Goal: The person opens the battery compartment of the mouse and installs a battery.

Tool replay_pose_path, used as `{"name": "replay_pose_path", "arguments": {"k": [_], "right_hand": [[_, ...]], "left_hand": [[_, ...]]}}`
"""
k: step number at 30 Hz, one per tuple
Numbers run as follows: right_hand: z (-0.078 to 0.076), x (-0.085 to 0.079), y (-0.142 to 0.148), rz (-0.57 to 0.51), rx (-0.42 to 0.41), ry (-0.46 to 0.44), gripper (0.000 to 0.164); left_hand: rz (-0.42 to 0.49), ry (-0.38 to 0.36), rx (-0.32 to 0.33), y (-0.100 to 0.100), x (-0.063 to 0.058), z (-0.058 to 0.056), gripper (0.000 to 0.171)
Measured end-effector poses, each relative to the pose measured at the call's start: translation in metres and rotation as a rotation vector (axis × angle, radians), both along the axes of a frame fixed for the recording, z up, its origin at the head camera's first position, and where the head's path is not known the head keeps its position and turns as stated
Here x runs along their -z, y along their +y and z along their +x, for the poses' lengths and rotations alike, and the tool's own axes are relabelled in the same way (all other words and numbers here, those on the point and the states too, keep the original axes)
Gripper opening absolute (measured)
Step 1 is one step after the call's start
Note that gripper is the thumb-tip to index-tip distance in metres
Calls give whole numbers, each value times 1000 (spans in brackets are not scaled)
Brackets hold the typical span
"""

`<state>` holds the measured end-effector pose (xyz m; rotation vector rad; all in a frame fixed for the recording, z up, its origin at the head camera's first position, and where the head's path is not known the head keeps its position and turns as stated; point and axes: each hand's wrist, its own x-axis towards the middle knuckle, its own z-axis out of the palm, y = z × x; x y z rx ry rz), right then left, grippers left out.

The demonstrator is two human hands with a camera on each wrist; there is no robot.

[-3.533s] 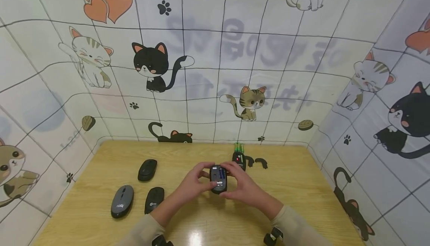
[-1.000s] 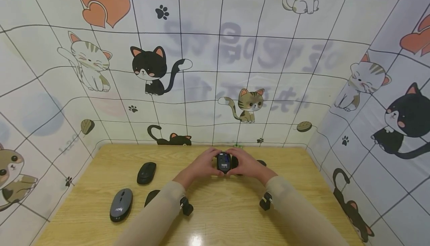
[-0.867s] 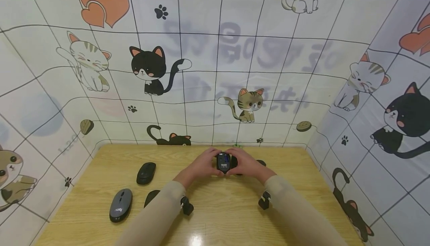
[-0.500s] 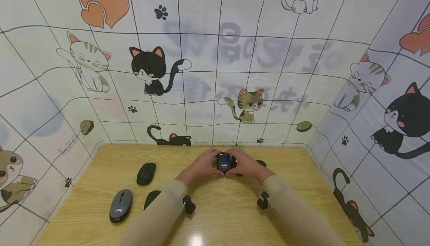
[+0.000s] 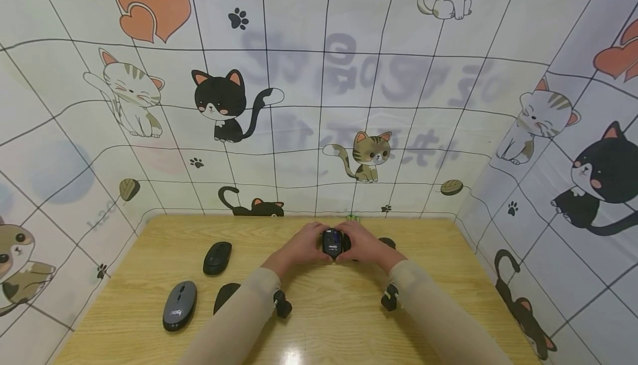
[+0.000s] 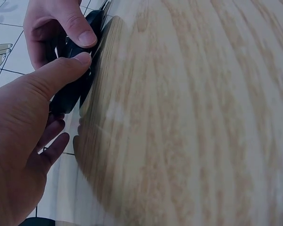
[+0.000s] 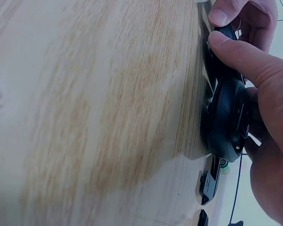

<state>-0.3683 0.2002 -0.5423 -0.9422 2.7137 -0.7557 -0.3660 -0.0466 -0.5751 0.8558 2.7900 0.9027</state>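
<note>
Farther toward 12 o'clock than a few seconds ago, an upturned mouse (image 5: 332, 243) is resting between our left grip (image 5: 304, 244) and right grip (image 5: 366, 243), its dark underside facing the head camera and showing a blue patch. We are pinching it from both sides, thumbs toward 6 o'clock and fingers toward 12. At its 3 o'clock, a second mouse (image 7: 228, 120) is sitting just beside it, partly behind the right grip; whether the two are touching, we cannot tell. Past that grip, also at 3, a black piece (image 5: 387, 242) is lying on the surface (image 5: 319, 326), while green batteries (image 5: 353, 218) are peeking out near 1 o'clock. Well apart, we are seeing a gray mouse (image 5: 180, 305) lying toward 8 and a small black mouse (image 5: 217, 258) toward 9; our left sleeve (image 5: 239, 315) is partly covering another dark mouse (image 5: 224, 294).
</note>
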Motion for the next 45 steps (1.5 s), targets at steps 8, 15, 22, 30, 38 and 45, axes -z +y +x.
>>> {"name": "replay_pose_path", "arguments": {"k": [8, 15, 22, 30, 38, 45], "right_hand": [[3, 0, -2, 16, 12, 20, 92], [7, -3, -2, -4, 32, 21, 93], [11, -7, -1, -32, 57, 15, 95], [23, -11, -4, -106, 67, 80, 83], [45, -18, -14, -258, 108, 113, 62], [67, -18, -25, -319, 117, 62, 52]], "left_hand": [[1, -9, 16, 0, -4, 4, 93], [-17, -7, 0, 0, -8, 6, 95], [-27, -18, -1, -2, -16, 11, 95], [-25, 21, 7, -15, -32, 22, 91], [29, -17, 10, -35, -46, 44, 86], [30, -32, 20, -64, -55, 66, 81]]}}
